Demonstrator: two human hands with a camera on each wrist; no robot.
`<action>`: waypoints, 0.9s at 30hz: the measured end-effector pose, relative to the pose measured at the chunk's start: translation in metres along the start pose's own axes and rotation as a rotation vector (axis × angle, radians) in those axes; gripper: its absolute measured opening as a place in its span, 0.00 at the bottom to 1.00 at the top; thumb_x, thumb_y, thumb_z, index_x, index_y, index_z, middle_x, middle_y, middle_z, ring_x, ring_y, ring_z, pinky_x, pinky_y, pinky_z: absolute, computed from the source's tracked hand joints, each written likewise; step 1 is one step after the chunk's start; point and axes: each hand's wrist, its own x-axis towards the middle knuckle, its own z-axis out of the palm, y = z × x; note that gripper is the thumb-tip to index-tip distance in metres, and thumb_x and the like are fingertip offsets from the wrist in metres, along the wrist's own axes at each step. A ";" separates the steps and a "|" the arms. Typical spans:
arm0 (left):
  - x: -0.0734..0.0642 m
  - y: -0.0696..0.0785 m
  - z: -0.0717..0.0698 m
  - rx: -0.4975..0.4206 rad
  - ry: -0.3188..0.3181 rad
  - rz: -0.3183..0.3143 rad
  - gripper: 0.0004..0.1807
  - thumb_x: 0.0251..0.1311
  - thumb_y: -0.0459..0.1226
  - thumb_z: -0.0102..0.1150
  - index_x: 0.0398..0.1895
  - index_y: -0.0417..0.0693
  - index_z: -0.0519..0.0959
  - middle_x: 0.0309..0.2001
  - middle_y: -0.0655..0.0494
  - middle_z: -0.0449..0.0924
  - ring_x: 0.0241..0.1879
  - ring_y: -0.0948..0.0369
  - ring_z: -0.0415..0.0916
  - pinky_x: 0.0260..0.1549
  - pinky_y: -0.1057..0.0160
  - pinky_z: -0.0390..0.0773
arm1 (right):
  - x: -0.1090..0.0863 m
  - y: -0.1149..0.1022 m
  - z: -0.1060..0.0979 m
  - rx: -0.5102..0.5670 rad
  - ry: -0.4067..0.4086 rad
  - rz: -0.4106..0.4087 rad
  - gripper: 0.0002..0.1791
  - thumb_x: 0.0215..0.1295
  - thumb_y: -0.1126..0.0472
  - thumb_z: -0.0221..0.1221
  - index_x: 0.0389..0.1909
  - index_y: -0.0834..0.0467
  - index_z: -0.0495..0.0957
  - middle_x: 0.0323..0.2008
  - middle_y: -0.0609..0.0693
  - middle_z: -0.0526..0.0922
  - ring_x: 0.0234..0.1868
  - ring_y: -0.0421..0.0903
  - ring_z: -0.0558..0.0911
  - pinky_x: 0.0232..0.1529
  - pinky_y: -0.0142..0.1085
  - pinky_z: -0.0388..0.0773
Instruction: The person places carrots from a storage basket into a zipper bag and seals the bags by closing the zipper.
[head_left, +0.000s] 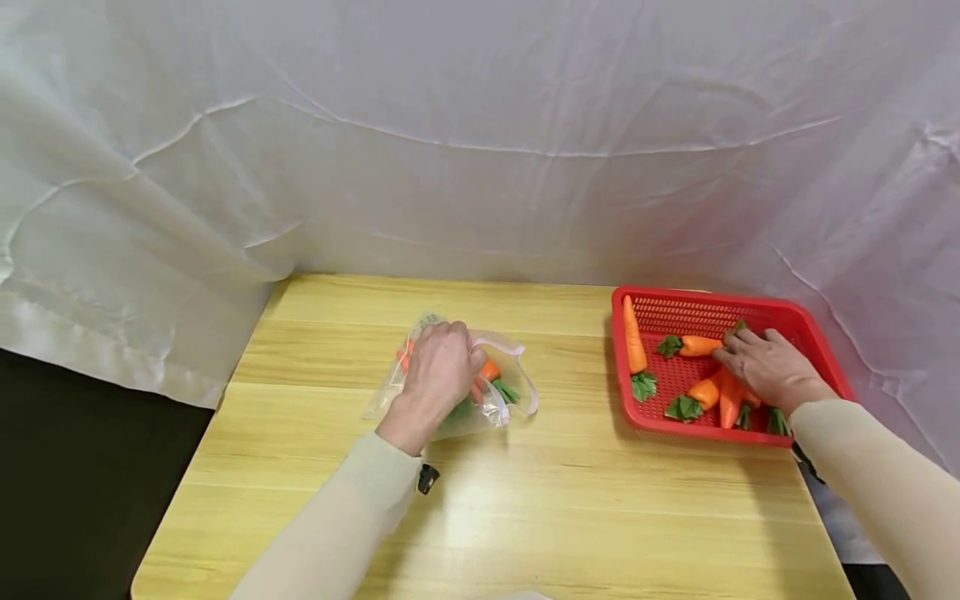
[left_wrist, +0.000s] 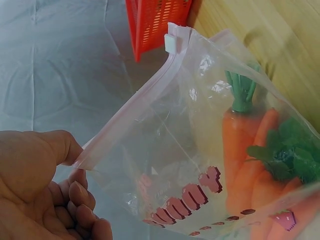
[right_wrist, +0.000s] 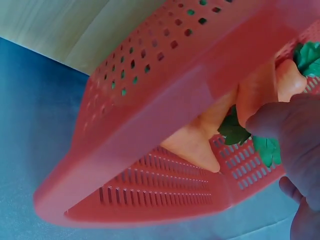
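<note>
At the left of the head view, my left hand (head_left: 438, 367) pinches a corner of the zip edge of a clear slider bag (left_wrist: 145, 175). Carrots (left_wrist: 237, 145) with green tops lie inside the bag, which has pink lettering and a white slider (left_wrist: 170, 43). My right hand (head_left: 772, 367) reaches into a red basket (head_left: 813, 342) at the right, over several loose carrots. In the right wrist view, the thumb rests by an orange carrot (right_wrist: 257, 92), with a gap between thumb and fingers. Its fingertips are partly hidden.
One carrot (head_left: 633, 337) leans along the basket's left wall, and another (head_left: 699, 346) lies near the back. The wooden table (head_left: 570, 517) carries both bag and basket. A pale curtain (head_left: 480, 200) hangs behind the table and along its sides.
</note>
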 end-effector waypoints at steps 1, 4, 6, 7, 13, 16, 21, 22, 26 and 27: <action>0.000 0.000 0.000 0.002 -0.001 0.002 0.11 0.67 0.38 0.61 0.27 0.46 0.75 0.27 0.55 0.74 0.36 0.54 0.73 0.52 0.55 0.76 | 0.000 0.000 0.001 -0.003 -0.009 -0.001 0.36 0.47 0.70 0.78 0.62 0.59 0.81 0.63 0.67 0.79 0.65 0.69 0.73 0.58 0.64 0.74; 0.000 -0.001 0.000 0.005 0.000 0.004 0.11 0.67 0.38 0.61 0.27 0.46 0.75 0.27 0.56 0.74 0.35 0.54 0.72 0.52 0.55 0.75 | 0.000 0.000 0.004 -0.005 -0.028 0.003 0.40 0.41 0.66 0.81 0.62 0.56 0.81 0.64 0.67 0.79 0.64 0.69 0.73 0.55 0.63 0.75; 0.000 -0.002 0.000 0.005 0.002 0.005 0.11 0.67 0.38 0.61 0.27 0.46 0.75 0.27 0.56 0.74 0.34 0.54 0.72 0.51 0.55 0.75 | 0.000 0.000 0.006 0.001 -0.036 0.009 0.41 0.38 0.64 0.82 0.61 0.56 0.82 0.63 0.66 0.79 0.63 0.69 0.72 0.54 0.62 0.76; -0.001 -0.002 0.001 0.005 0.003 0.004 0.11 0.67 0.38 0.61 0.27 0.46 0.75 0.27 0.55 0.74 0.34 0.54 0.72 0.50 0.56 0.75 | 0.000 0.001 0.007 0.004 -0.035 0.012 0.42 0.36 0.63 0.83 0.60 0.55 0.83 0.62 0.66 0.79 0.62 0.68 0.73 0.52 0.61 0.76; -0.001 -0.003 0.001 -0.004 0.010 -0.004 0.10 0.66 0.38 0.61 0.27 0.45 0.75 0.27 0.54 0.74 0.35 0.53 0.73 0.46 0.55 0.75 | 0.002 0.005 0.012 0.011 -0.016 0.031 0.32 0.42 0.68 0.80 0.54 0.55 0.85 0.53 0.63 0.81 0.55 0.66 0.76 0.50 0.61 0.76; -0.001 -0.003 0.001 -0.013 0.009 -0.010 0.10 0.66 0.38 0.62 0.27 0.46 0.75 0.28 0.54 0.74 0.35 0.53 0.72 0.45 0.55 0.75 | 0.001 0.006 0.012 0.018 -0.019 0.043 0.28 0.49 0.71 0.77 0.54 0.56 0.85 0.52 0.64 0.82 0.55 0.67 0.77 0.53 0.63 0.76; -0.002 -0.003 0.000 -0.005 0.041 0.008 0.11 0.65 0.38 0.62 0.26 0.45 0.75 0.26 0.54 0.74 0.33 0.52 0.73 0.45 0.54 0.76 | -0.001 0.007 0.010 0.079 0.008 0.059 0.24 0.56 0.62 0.75 0.54 0.59 0.83 0.52 0.64 0.83 0.55 0.66 0.77 0.53 0.64 0.75; -0.002 -0.004 0.000 -0.001 0.049 0.014 0.11 0.65 0.38 0.62 0.26 0.45 0.75 0.26 0.54 0.74 0.33 0.52 0.73 0.45 0.54 0.76 | -0.001 0.006 0.011 0.102 0.017 0.064 0.26 0.55 0.58 0.75 0.54 0.60 0.82 0.51 0.64 0.84 0.54 0.66 0.78 0.54 0.65 0.75; -0.002 -0.004 0.001 0.007 0.067 0.030 0.11 0.64 0.38 0.63 0.25 0.45 0.75 0.25 0.53 0.75 0.32 0.52 0.74 0.47 0.53 0.76 | -0.001 0.003 0.012 0.180 0.042 0.093 0.35 0.48 0.48 0.80 0.50 0.62 0.74 0.42 0.62 0.85 0.47 0.66 0.79 0.55 0.68 0.74; -0.002 -0.005 0.002 0.010 0.070 0.032 0.11 0.64 0.38 0.62 0.25 0.45 0.75 0.25 0.54 0.75 0.32 0.52 0.74 0.47 0.53 0.76 | -0.001 0.003 0.013 0.192 0.050 0.102 0.36 0.48 0.48 0.80 0.49 0.61 0.73 0.40 0.62 0.85 0.45 0.66 0.79 0.54 0.68 0.74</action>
